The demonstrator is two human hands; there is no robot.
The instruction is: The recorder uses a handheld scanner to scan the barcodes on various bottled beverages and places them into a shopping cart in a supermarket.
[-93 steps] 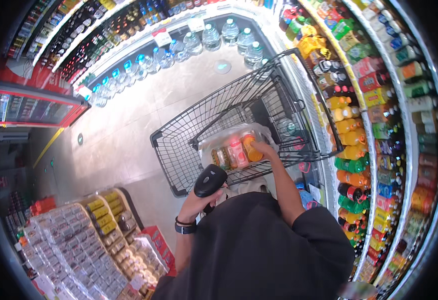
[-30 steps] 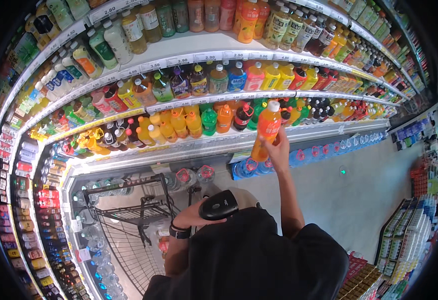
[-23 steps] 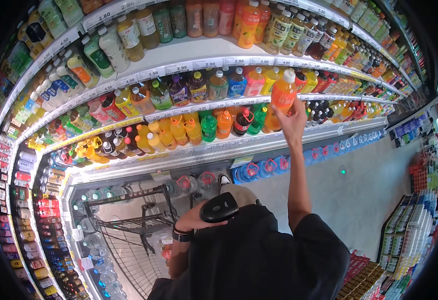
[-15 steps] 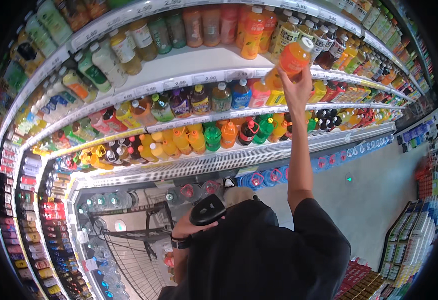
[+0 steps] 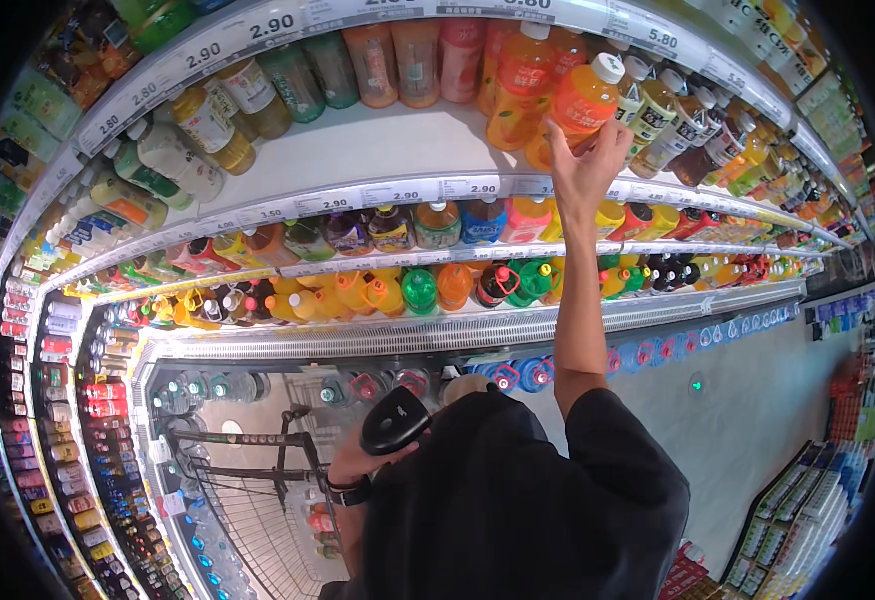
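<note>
My right hand (image 5: pixel 588 165) is raised to the upper shelf, its fingers wrapped round the lower part of an orange juice bottle (image 5: pixel 588 95) with a white cap. That bottle tilts slightly at the shelf's front, close beside a matching orange bottle (image 5: pixel 520 90) on its left. To its right stand bottles with pale labels (image 5: pixel 655 118). Low in front of my body, my left hand (image 5: pixel 360 464) grips a black handheld scanner (image 5: pixel 396 420) with a rounded head; the scanner hides some of the fingers.
Rows of drinks fill the shelves, with price strips (image 5: pixel 373 192) along the edges. A wire shopping cart (image 5: pixel 268 520) stands at the lower left. Large water bottles (image 5: pixel 538 372) line the floor by the shelf base. Stacked cartons (image 5: pixel 798 520) stand at the lower right.
My right hand has brought the orange juice bottle in against the row on the upper shelf. The shelves appear nearer. My left hand still holds the scanner, a little further left.
</note>
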